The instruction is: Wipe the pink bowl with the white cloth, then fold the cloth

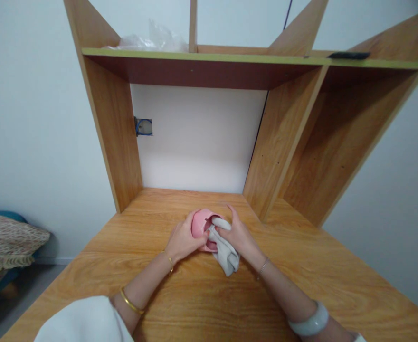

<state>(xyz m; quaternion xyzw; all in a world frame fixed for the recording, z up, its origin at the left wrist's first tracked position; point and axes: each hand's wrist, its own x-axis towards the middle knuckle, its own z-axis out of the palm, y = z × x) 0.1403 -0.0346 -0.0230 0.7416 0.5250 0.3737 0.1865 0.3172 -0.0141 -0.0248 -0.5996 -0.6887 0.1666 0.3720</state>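
A pink rounded cup-like container (199,224) is tilted on its side just over the wooden desk, its opening turned toward the right. My left hand (184,240) wraps round its left side, thumb at the front near the rim. A light grey cloth (226,254) is partly tucked into the opening, and its loose end hangs down in front. My right hand (238,235) grips the cloth at the opening, with one finger stretched upward. The inside of the container is mostly hidden by the cloth and fingers.
The wooden desk (202,304) carries a shelf unit with a left side panel (114,128) and a middle divider (283,142). Clear plastic wrapping (155,40) and a dark flat object (349,55) lie on the upper shelf. A fringed patterned cloth (13,237) covers something at far left.
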